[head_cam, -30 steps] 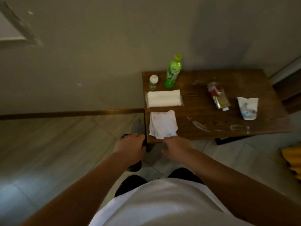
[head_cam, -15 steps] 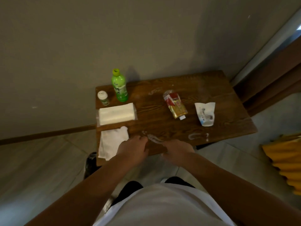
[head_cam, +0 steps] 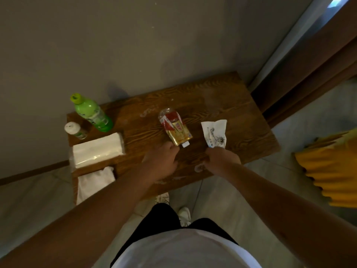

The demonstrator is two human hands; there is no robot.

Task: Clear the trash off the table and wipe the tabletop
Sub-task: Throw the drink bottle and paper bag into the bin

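A crushed clear plastic bottle with a red and gold label [head_cam: 175,127] lies on its side in the middle of the small brown wooden table [head_cam: 222,105], with its white cap pointing at the person. The left hand [head_cam: 161,161] is right at the cap end, its fingers bent and just touching the bottle, but I cannot tell if it has a grip on it. Just beside the bottle, on the right, lies a flattened white paper cup with a grey drawing [head_cam: 214,132]. The right hand [head_cam: 222,158] is at the near edge of that cup with its fingers curled (they hide the edge, so I cannot tell if they pinch it). The tabletop has pale smudges and wet marks on it. At the left end of the table stands a tall green plastic bottle with a yellow-green cap [head_cam: 90,113], and next to it a small bottle with a white cap [head_cam: 74,130]. In front of those lies a white pack of tissues in clear wrap [head_cam: 97,150], and then a white cloth [head_cam: 94,183] that hangs over the table's near edge. On the floor to the right is something yellow [head_cam: 328,171].
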